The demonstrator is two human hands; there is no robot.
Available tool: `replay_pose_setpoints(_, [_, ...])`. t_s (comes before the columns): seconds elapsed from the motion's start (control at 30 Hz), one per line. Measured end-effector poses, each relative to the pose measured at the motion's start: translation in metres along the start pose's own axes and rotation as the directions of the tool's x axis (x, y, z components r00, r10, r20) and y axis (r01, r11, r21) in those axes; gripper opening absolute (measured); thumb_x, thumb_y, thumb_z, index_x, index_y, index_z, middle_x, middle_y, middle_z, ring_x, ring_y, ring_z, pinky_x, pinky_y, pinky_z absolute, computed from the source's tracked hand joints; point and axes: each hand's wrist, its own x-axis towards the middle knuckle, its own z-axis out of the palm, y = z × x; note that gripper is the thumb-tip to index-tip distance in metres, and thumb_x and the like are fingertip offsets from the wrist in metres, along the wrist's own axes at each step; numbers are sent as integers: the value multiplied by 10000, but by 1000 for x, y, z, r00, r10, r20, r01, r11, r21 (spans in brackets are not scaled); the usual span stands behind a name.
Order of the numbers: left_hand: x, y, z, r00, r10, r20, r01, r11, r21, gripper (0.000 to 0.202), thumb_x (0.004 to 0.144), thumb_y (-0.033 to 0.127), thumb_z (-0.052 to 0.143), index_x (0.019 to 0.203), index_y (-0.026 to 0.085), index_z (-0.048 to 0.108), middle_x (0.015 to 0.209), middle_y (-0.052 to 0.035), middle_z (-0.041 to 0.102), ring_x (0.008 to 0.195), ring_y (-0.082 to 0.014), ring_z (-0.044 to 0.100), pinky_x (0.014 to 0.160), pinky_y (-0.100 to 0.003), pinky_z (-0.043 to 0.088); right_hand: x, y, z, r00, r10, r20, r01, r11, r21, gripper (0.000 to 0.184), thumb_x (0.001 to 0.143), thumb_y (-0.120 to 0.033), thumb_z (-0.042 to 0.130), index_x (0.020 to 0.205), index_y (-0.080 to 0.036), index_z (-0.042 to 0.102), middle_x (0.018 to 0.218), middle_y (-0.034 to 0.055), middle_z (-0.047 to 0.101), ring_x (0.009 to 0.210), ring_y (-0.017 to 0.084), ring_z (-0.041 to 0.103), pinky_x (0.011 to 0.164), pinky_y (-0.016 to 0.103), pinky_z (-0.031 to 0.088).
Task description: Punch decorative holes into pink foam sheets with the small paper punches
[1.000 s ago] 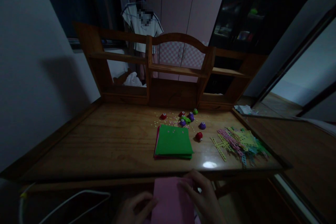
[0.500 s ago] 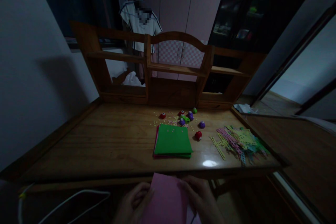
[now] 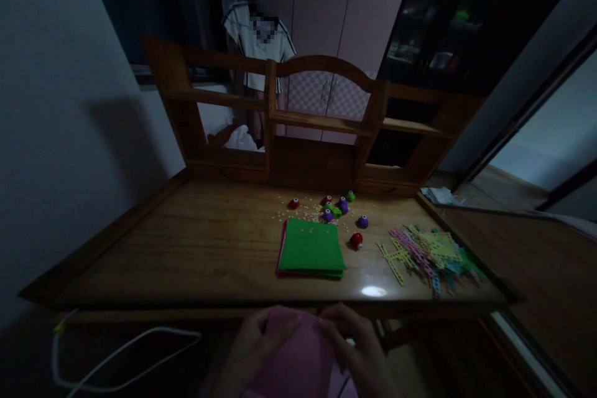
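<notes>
A pink sheet (image 3: 298, 357) is held below the front edge of the wooden desk (image 3: 196, 249). My left hand (image 3: 249, 348) grips its left side with fingers curled over the top edge. My right hand (image 3: 357, 345) pinches its right top corner. Both hands sit close together at the sheet's upper edge. On the desk ahead lies a stack of sheets with a green sheet (image 3: 311, 247) on top. Beyond it are several small round punches, among them a red punch (image 3: 356, 239) and a purple punch (image 3: 362, 222), with tiny paper bits scattered around.
A heap of punched paper strips (image 3: 429, 254) lies at the desk's right. A wooden shelf unit (image 3: 321, 118) stands along the back. A white cable (image 3: 121, 354) loops at lower left. A garment hangs behind the shelf. The room is dim.
Both hands have risen and come closer together at the pink sheet's top edge, which now looks bent or curved. The view has shifted slightly.
</notes>
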Motion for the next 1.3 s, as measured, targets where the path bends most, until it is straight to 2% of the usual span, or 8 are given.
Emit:
replay_pose_setpoints(0.13, [2, 17, 8, 999, 15, 49, -17, 999, 44, 469, 658, 541, 654, 835, 115, 737, 815, -103, 720, 837, -253, 650, 750, -301, 499, -2, -15, -7, 985, -170, -38, 163, 975, -154, 229, 860, -384, 551, 839, -177, 648, 747, 25, 636, 687, 144, 584, 578, 196, 431])
replay_pose_setpoints(0.27, [2, 36, 16, 993, 67, 102, -75, 994, 77, 420, 692, 488, 646, 858, 115, 741, 801, -98, 724, 788, -237, 666, 701, -282, 508, -1, -31, -19, 954, -300, -26, 280, 916, -288, 183, 875, -325, 532, 928, -186, 638, 887, 56, 654, 819, 174, 605, 722, 249, 466])
replay_pose_setpoints(0.37, [1, 47, 20, 986, 109, 123, -127, 981, 144, 343, 721, 420, 632, 878, 138, 745, 824, -82, 728, 780, -225, 672, 698, -268, 507, 0, -45, -25, 901, -431, 48, 410, 812, -416, 153, 872, -256, 520, 981, -195, 607, 924, 65, 640, 868, 181, 589, 758, 273, 456])
replay_pose_setpoints(0.5, [-1, 57, 22, 981, 150, 123, -173, 962, 209, 265, 734, 337, 608, 877, 162, 748, 850, -64, 732, 798, -216, 674, 712, -254, 501, 2, -61, -27, 814, -551, 186, 547, 617, -566, 149, 815, -131, 521, 934, -192, 585, 834, 46, 635, 800, 172, 564, 745, 293, 423])
replay_pose_setpoints(0.67, [-1, 57, 21, 974, 160, 163, -194, 955, 224, 237, 741, 287, 581, 858, 165, 747, 842, -47, 733, 798, -208, 674, 699, -243, 495, 7, -65, -26, 757, -602, 256, 605, 496, -623, 171, 791, -85, 495, 894, -192, 580, 781, 28, 632, 731, 155, 548, 751, 309, 388])
replay_pose_setpoints(0.9, [-1, 58, 21, 966, 185, 180, -231, 931, 283, 216, 748, 295, 581, 807, 171, 747, 821, -41, 733, 778, -201, 671, 693, -238, 482, 9, -62, -26, 733, -623, 274, 622, 448, -642, 156, 800, -83, 498, 876, -190, 582, 758, 22, 629, 693, 144, 541, 765, 317, 368])
replay_pose_setpoints(1.13, [-1, 57, 22, 966, 193, 171, -237, 926, 293, 217, 735, 270, 573, 802, 158, 746, 821, -48, 733, 772, -203, 669, 684, -244, 484, 11, -61, -27, 692, -665, 281, 638, 381, -669, 137, 820, -94, 484, 802, -188, 582, 681, 12, 602, 652, 132, 533, 774, 311, 375])
replay_pose_setpoints(1.3, [1, 55, 24, 962, 199, 184, -245, 929, 277, 225, 728, 267, 573, 816, 156, 749, 818, -55, 733, 764, -208, 672, 693, -256, 492, 11, -59, -27, 684, -670, 289, 638, 356, -683, 128, 808, -97, 493, 792, -187, 583, 672, 8, 595, 640, 131, 526, 752, 305, 379])
